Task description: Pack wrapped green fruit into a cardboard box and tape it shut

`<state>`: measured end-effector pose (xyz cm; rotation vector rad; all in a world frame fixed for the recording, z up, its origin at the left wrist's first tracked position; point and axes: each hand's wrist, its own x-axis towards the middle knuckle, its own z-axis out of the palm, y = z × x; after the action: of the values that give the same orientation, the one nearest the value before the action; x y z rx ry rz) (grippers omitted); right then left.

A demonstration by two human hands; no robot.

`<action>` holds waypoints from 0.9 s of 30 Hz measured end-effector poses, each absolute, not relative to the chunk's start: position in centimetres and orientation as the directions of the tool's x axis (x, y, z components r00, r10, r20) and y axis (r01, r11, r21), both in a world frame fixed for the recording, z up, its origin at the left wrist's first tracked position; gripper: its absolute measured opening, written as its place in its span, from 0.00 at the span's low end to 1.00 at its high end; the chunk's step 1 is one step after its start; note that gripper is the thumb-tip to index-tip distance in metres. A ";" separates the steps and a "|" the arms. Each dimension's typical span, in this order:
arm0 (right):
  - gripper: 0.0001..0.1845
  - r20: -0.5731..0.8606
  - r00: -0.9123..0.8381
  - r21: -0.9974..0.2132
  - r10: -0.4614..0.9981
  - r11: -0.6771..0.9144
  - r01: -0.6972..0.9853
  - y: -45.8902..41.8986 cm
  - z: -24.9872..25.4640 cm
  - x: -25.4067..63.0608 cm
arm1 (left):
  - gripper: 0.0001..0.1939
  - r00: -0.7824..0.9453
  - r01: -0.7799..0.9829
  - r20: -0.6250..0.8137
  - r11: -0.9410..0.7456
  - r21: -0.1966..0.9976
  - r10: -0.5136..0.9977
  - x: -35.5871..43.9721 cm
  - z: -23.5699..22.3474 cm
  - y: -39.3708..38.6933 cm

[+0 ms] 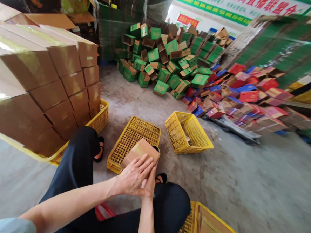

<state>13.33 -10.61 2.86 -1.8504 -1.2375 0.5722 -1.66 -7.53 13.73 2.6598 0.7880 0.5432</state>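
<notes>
A small brown cardboard box [141, 149] sits tilted over an upturned yellow plastic crate [122, 142] between my knees. My left hand [134, 173] lies flat across the near part of the box, fingers stretched out. Close against it, my right hand [149, 181] grips the box's near right side; some of its fingers are hidden behind the left hand. A strip of shiny tape runs along the box's top. Behind the box's far right corner a small dark thing shows, too covered to name.
Stacked brown boxes [64, 90] fill a large yellow crate at my left. An open yellow crate [188, 132] stands ahead on the right. Another yellow crate [196, 221] holds cardboard by my right knee. Heaped green boxes [161, 88] and red-and-blue boxes [248, 96] lie farther back.
</notes>
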 end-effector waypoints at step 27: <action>0.37 0.166 0.417 -0.853 0.894 -0.082 0.515 -9.6 7.7 13.4 | 0.43 0.591 0.617 0.356 -0.690 0.379 0.724 -3.7 13.0 -1.4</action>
<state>13.39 -9.60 7.73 -1.7386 -1.2290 0.5084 -3.72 -1.36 13.00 2.6047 1.1145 0.7272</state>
